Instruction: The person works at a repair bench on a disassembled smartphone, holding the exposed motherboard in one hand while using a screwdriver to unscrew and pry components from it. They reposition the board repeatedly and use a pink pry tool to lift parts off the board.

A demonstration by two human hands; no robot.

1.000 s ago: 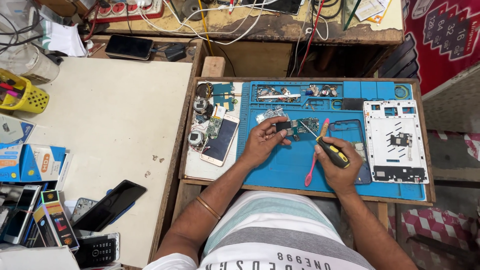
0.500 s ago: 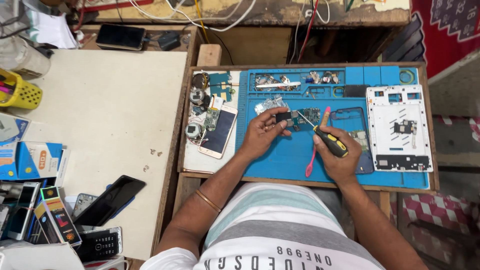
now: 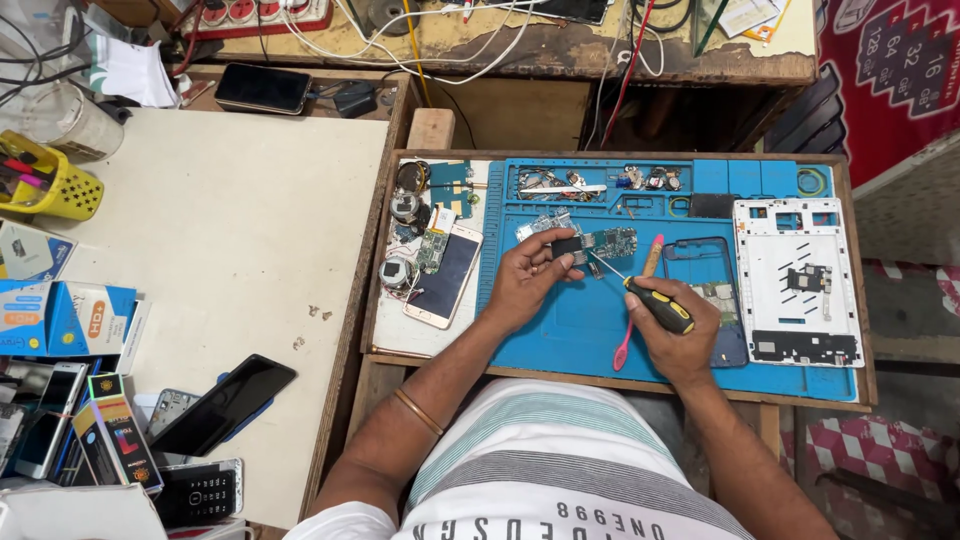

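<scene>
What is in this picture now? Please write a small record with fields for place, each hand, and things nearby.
Place: wooden tray with a blue mat
Left hand: holds a small circuit board down on the mat
Right hand: grips a screwdriver with a black and yellow handle, tip at the board
Under the right hand: pink tool
Right side of the mat: white phone frame
Left of the mat: phone with dark screen
Far left: yellow basket

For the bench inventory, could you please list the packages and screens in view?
Blue and orange cardboard box: far left, flat.
Tall dark narrow box: lower left, multicoloured.
Black-screened white smartphone: left of blue mat.
Black phone: pale table, dark screen.
</scene>
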